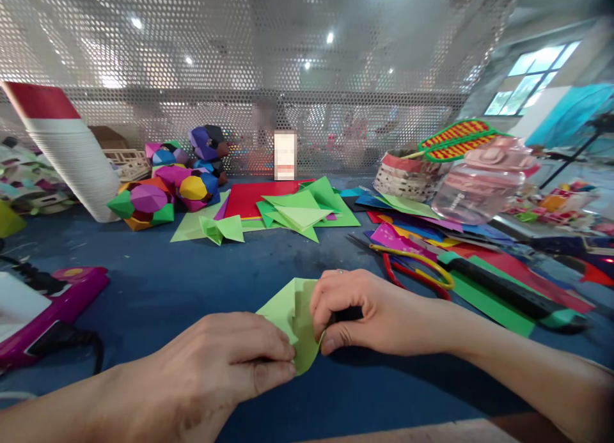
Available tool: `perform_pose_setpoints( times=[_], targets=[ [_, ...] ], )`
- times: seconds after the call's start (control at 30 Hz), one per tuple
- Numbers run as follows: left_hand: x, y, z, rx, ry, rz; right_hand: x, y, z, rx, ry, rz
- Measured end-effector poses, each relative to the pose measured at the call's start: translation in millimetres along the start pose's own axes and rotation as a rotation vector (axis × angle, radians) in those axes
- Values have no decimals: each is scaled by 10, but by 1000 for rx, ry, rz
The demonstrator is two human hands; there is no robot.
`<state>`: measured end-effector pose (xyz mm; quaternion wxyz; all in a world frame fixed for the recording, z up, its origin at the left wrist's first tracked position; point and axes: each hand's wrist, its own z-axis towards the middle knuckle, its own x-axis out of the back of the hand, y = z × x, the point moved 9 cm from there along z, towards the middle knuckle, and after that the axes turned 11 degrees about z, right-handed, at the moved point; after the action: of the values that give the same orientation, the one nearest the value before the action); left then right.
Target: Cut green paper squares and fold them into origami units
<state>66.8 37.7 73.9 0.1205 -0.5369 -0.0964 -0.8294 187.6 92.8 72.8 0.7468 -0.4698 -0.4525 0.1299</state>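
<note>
A light green sheet of folding paper (303, 305) is held between my two hands, low over the blue table. My left hand (230, 353) pinches its left side, thumb below and fingers on top. On the right edge, my right hand (352, 309) grips the paper between thumb and fingertips, and that edge curls up. A crease runs down the paper near its middle, with a folded flap on the left. Parts of the sheet are hidden under my fingers. Farther back lie a small folded light green piece (221, 229) and a pile of green folded papers (300, 213).
On the right are scissors (417, 267), a black and green cutter (508, 293), coloured paper sheets and a pink bottle (482, 184). To the left stand stacked paper cups (77, 149), several paper balls (148, 203) and a purple power strip (77, 302). A perforated metal screen (215, 53) rises behind.
</note>
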Motion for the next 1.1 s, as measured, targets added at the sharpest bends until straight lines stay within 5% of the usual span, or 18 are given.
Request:
perform_pose_setpoints(
  times=[0.33, 0.9, 1.1],
  targets=[
    [57, 30, 62, 9, 19, -6, -18, 130, 9, -147, 246, -203],
    [58, 69, 92, -53, 13, -105, -53, 212, -8, -247, 259, -280],
    [-49, 174, 99, -152, -121, 86, -62, 180, -24, -250, 253, -319]
  ],
)
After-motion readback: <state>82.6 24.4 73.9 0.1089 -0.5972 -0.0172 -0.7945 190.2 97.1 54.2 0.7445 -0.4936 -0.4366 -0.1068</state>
